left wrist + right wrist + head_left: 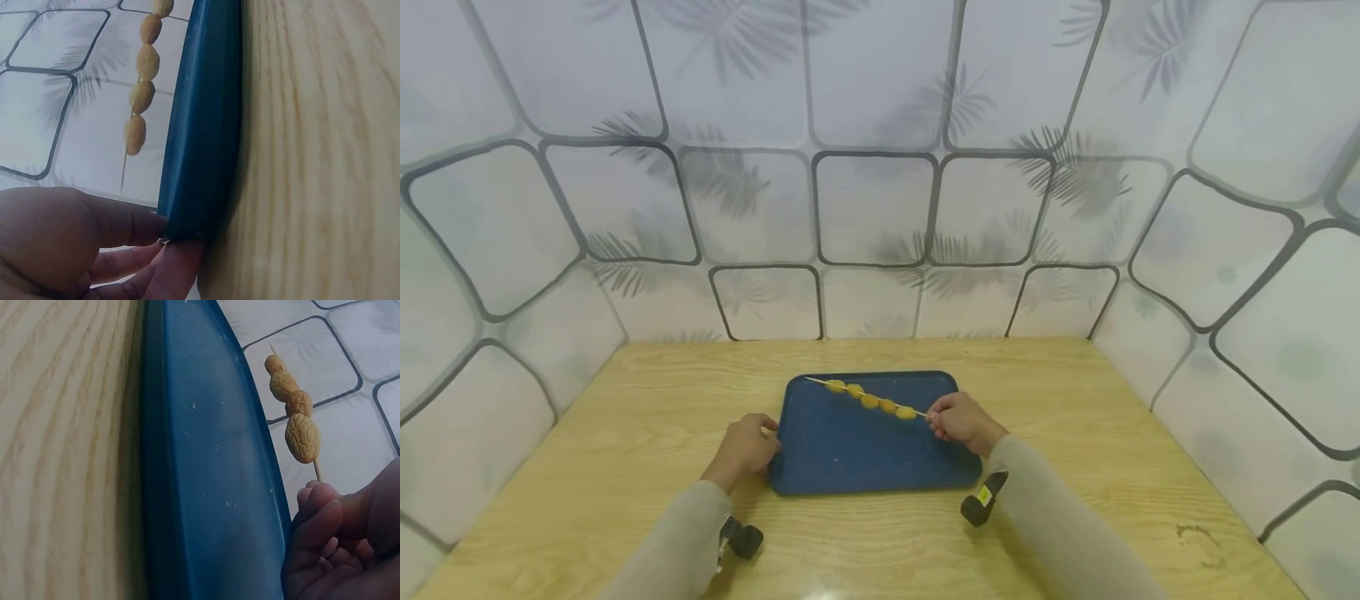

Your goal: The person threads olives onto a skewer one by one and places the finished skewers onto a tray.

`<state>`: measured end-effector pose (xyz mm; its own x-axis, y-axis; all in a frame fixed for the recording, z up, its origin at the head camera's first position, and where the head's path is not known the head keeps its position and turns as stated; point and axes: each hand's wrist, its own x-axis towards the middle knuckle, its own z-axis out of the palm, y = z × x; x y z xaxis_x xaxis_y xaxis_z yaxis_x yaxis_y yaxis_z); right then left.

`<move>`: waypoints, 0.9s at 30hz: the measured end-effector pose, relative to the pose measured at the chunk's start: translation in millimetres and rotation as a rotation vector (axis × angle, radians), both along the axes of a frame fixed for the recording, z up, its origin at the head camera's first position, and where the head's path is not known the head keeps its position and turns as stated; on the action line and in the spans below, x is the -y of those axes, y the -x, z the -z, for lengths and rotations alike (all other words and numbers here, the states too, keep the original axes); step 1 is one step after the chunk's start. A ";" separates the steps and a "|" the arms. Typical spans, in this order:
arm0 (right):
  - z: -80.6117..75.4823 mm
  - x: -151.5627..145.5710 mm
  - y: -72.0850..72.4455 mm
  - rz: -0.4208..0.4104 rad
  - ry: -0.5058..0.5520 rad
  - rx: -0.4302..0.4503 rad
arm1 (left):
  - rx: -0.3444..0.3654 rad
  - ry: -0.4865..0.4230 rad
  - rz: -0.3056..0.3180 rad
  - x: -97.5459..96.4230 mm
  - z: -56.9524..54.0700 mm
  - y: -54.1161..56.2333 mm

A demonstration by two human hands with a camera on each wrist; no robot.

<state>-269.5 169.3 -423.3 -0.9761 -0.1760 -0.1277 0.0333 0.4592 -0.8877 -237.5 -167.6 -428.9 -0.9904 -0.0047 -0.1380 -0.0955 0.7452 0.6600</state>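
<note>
A thin wooden skewer (pixel 869 401) threaded with several yellow-brown, oval, wrinkled pieces of food is pinched at one end by my right hand (pixel 962 423). It slants up and to the left above the blue tray (pixel 865 458); in both wrist views the food stands clear of the tray surface. My left hand (pixel 747 450) holds the tray's left edge, thumb on the rim and fingers below it, as the left wrist view shows. Small crumbs dot the tray's surface in the right wrist view.
The tray lies on a light wood-grain table (pixel 662 400). Patterned wall covering (pixel 880 208) with grey outlines and leaf prints closes off the back and both sides. A dark wrist device (pixel 985 498) sits on the right sleeve, another (pixel 741 537) on the left.
</note>
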 end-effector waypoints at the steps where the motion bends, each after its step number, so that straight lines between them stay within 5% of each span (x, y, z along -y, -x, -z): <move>1: 0.2 0.7 0.1 0.000 -0.002 0.003 | 0.006 -0.001 -0.002 -0.1 -0.2 0.2; 18: 8.5 5.9 2.5 0.032 0.043 0.072 | 0.042 -0.023 -0.019 0.0 3.5 1.2; 27: 11.9 4.6 3.8 0.048 0.222 0.155 | 0.038 -0.015 -0.009 0.6 0.9 0.2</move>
<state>-273.3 164.8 -435.2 -0.9557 -0.1706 -0.2400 0.1938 0.2489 -0.9489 -237.7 -168.2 -429.8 -0.9843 -0.0116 -0.1759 -0.1278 0.7342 0.6668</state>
